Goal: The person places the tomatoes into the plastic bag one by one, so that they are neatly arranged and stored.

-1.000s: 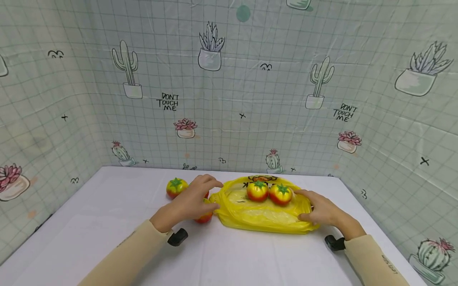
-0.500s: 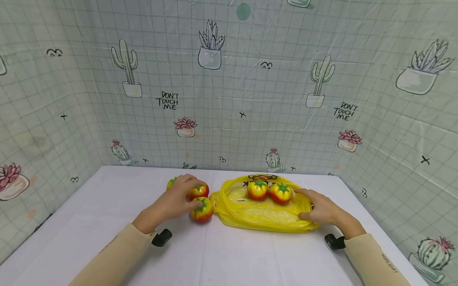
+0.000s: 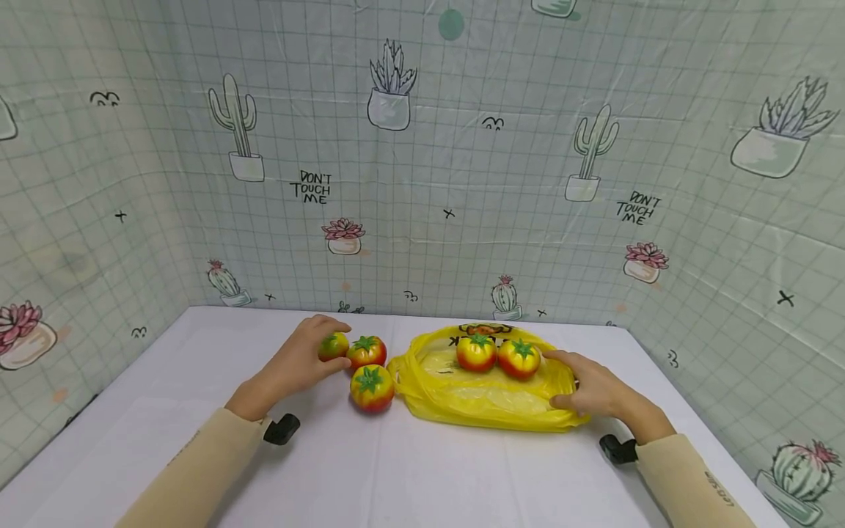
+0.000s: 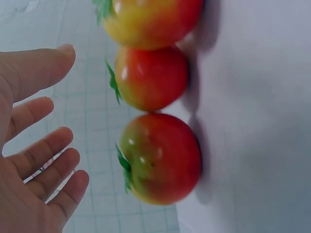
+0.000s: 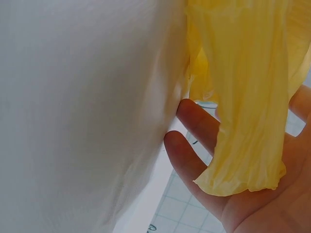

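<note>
My left hand [image 3: 300, 359] hovers with spread fingers beside three red-and-yellow tomatoes with green tops. The far-left tomato [image 3: 335, 346] is partly hidden by that hand. Next to it sits the middle tomato [image 3: 367, 352], and the near tomato [image 3: 372, 390] lies in front. In the left wrist view, a gap separates the fingers from the closest tomato [image 4: 163, 160]. A yellow plastic bag [image 3: 488, 403] lies flat, with two tomatoes, one left [image 3: 477, 355] and one right [image 3: 518, 361], on or inside it. My right hand [image 3: 594, 385] rests at the bag's right end, fingers extended; a bag handle [image 5: 248, 107] drapes across the palm.
A white-covered table [image 3: 409, 477] bears everything. Behind and at both sides stands a grid-patterned cloth [image 3: 422, 169] printed with cacti. Black wrist cameras sit under the left wrist [image 3: 282, 430] and right wrist [image 3: 618, 449].
My left hand has moved left, away from the bag and past the near and middle tomatoes, uncovering them. The right hand and the bag have stayed put.
</note>
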{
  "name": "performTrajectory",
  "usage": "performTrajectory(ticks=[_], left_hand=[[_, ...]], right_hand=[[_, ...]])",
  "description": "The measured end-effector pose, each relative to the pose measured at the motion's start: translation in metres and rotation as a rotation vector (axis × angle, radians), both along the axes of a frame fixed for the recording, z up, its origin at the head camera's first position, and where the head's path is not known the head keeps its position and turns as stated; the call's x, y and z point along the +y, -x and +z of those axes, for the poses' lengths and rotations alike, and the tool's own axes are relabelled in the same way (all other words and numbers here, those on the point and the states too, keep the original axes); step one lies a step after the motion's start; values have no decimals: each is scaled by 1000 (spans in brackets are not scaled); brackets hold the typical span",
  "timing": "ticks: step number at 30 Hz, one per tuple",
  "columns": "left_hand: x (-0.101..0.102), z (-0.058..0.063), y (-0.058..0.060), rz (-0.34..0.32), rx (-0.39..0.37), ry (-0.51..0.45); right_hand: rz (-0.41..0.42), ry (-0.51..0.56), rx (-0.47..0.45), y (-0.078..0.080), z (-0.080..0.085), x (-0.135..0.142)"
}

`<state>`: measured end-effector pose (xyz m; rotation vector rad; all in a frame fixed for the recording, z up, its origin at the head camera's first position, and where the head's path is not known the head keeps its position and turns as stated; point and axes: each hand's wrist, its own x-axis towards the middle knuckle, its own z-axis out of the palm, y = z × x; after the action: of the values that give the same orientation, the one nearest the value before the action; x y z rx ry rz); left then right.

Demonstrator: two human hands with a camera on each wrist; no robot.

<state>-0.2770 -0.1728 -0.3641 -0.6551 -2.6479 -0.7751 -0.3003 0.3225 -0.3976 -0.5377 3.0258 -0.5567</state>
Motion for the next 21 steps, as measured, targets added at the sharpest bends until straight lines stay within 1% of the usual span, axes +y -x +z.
performTrajectory(ticks=[4,9,12,16,21], left_hand=[[-8,-6,8,12,-14,-10],[-16,-11,18,32,-29,2],[-20,-13,23,42,-53,-5],[-26,-17,29,55,-95,-26],[-30,-22,36,66,-123,-36]], right_hand=[[2,2,-2,0,0,0],[-5,2,-3,0,0,-1],[-13,0,-9,-1,0,-1],[-1,-1,-4,-1,1,-1],[12,-2,7,-1,2,-1]])
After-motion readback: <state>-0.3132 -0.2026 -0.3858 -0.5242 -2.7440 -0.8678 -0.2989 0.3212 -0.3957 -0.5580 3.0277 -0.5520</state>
